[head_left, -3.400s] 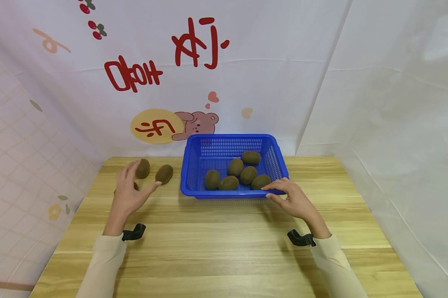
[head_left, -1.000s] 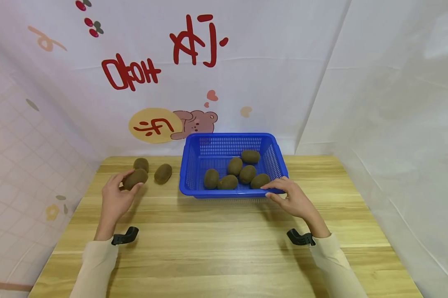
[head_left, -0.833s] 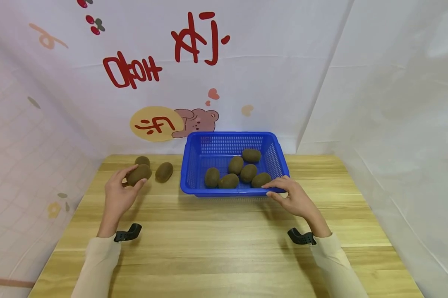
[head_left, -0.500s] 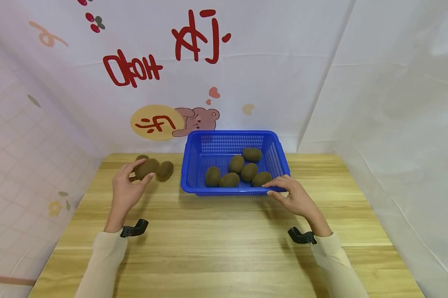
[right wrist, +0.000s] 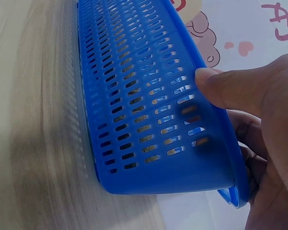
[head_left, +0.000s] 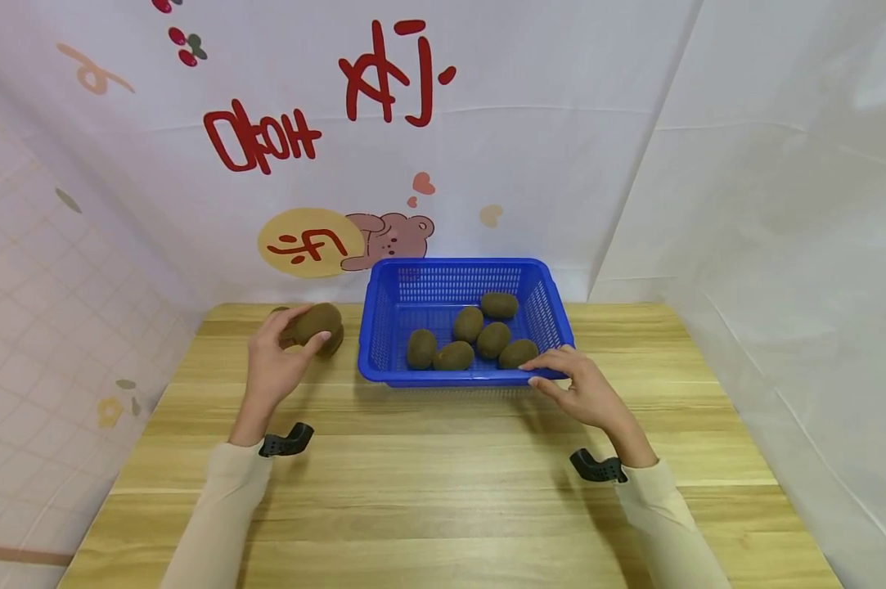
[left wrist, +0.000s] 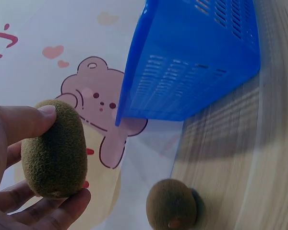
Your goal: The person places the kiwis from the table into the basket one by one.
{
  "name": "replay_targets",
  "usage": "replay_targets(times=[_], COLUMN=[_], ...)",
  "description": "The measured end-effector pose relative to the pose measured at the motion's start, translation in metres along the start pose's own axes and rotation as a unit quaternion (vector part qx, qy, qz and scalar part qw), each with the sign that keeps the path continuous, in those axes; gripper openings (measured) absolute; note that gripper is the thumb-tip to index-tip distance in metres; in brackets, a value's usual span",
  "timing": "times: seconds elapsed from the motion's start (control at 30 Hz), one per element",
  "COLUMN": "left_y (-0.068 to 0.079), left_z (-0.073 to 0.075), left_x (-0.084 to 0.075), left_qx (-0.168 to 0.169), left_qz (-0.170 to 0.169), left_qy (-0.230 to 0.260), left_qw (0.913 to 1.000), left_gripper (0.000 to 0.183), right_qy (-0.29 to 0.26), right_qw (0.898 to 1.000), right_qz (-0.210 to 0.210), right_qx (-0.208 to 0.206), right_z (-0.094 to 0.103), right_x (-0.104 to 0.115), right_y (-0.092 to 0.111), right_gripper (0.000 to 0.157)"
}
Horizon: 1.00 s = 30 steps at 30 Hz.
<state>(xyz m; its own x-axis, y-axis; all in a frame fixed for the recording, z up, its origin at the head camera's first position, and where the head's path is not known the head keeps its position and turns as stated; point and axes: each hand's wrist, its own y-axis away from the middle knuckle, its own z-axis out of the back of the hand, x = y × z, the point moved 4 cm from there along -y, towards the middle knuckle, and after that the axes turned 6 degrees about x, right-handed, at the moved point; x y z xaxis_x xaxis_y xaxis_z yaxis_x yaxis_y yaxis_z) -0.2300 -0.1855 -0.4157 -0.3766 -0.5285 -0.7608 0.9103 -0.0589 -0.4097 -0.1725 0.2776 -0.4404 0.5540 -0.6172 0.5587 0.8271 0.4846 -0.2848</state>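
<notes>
The left hand [head_left: 275, 368] had a kiwifruit [left wrist: 55, 151] pinched between thumb and fingers, parted just by the fruit's width, raised off the table [head_left: 443, 491] and left of the blue basket [head_left: 466, 378]. The right hand [head_left: 586, 397] gripped the basket's rim near its front right corner, thumb outside, fingers over the inner side. In the head view the held fruit partly covered a second kiwifruit [left wrist: 170, 206], which lay on the wood; a third kiwifruit [head_left: 288, 335] showed behind the left fingers. A narrow strip of wood separated this cluster from the basket's left wall, and the basket's rim stood above wherever the fruit hung. Inside, six kiwifruit [head_left: 493, 340] lay toward the front and right, leaving floor at the back left. The basket's back side stood close to the backdrop [head_left: 531, 155]; wood ran from its right wall to the table's right edge, and forward between the forearms. Large red characters [head_left: 394, 74] marked the backdrop, with more on a yellow disc [head_left: 310, 243] beside a printed bear [head_left: 394, 237]; I could not read them reliably.
</notes>
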Motion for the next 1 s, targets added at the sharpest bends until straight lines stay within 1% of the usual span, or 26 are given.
replay_targets(times=[0.23, 0.4, 0.57, 0.7, 0.87, 1.0], left_y=[-0.007, -0.014, -0.022, -0.028, -0.036, -0.042], left_z=[-0.007, -0.012, -0.019, -0.025, -0.032, -0.038], left_x=[-0.007, -0.015, -0.021, -0.024, -0.029, -0.033], left_qx=[0.012, 0.017, 0.023, 0.034, 0.051, 0.059], left_qz=[0.001, -0.013, -0.029, -0.033, -0.026, -0.02], left_qy=[-0.002, 0.001, 0.02, 0.037, 0.05, 0.05], left_qw=[0.9999, 0.9998, 0.9991, 0.9982, 0.9971, 0.9968], left_gripper=[0.049, 0.049, 0.049, 0.049, 0.05, 0.051], right_qy=[0.003, 0.0, -0.002, -0.003, -0.004, -0.001], right_qw=[1.0, 1.0, 1.0, 1.0, 1.0, 1.0], right_qz=[0.0, -0.001, -0.006, -0.005, -0.009, -0.013], right_qx=[0.0, 0.0, 0.0, 0.0, 0.002, 0.002], right_z=[-0.001, -0.001, -0.002, -0.001, -0.001, 0.0], right_x=[-0.002, -0.002, -0.003, -0.003, -0.002, -0.001], right_y=[0.001, 0.0, 0.0, 0.001, 0.0, -0.001], right_gripper=[0.024, 0.024, 0.023, 0.023, 0.023, 0.024])
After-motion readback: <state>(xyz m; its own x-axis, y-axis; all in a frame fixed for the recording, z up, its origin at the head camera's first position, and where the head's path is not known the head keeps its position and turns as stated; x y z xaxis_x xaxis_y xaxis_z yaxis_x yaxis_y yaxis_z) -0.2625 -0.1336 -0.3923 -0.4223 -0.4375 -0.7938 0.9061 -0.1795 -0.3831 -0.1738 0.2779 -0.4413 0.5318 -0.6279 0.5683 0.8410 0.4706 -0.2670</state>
